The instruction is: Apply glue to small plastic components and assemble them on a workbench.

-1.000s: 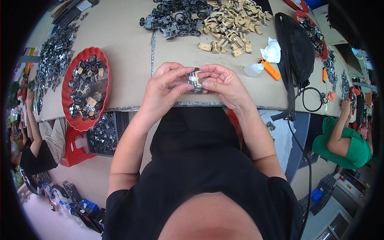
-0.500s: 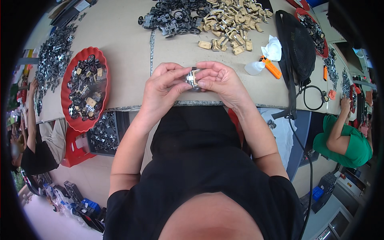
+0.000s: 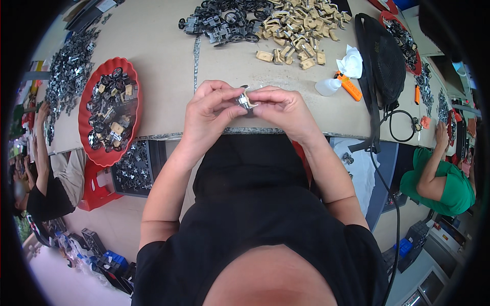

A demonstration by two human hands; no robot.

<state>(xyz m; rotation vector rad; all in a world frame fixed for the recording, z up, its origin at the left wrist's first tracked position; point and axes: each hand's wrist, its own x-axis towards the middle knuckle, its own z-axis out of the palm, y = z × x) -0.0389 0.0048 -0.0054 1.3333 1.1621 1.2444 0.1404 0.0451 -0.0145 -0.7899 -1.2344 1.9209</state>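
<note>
Above the table's near edge, both hands hold one small grey toy vehicle chassis point(image 3: 244, 100) with a tan piece on its right side and dark, wheel-like ends. My left hand point(image 3: 210, 106) pinches its grey side between thumb and fingers. On the tan side, the fingertips and thumb of my right hand point(image 3: 284, 108) close on it. Fingertips hide part of the chassis. Beyond my hands lies a pile of grey chassis with black wheels point(image 3: 224, 23). A heap of tan pieces point(image 3: 301, 33) touches it on the right.
A red scalloped tray point(image 3: 137, 122) of mixed parts stands at left by the table edge. To the right are a white bottle point(image 3: 327, 87), an orange cutter point(image 3: 351, 89), crumpled tissue point(image 3: 350, 63) and a black bag point(image 3: 384, 66). Co-workers sit on both sides.
The chassis has turned, so its tan piece now shows edge-on. My right fingers have shifted their hold and straightened somewhat; the left hand stays nearly in place. The view has shifted slightly.
</note>
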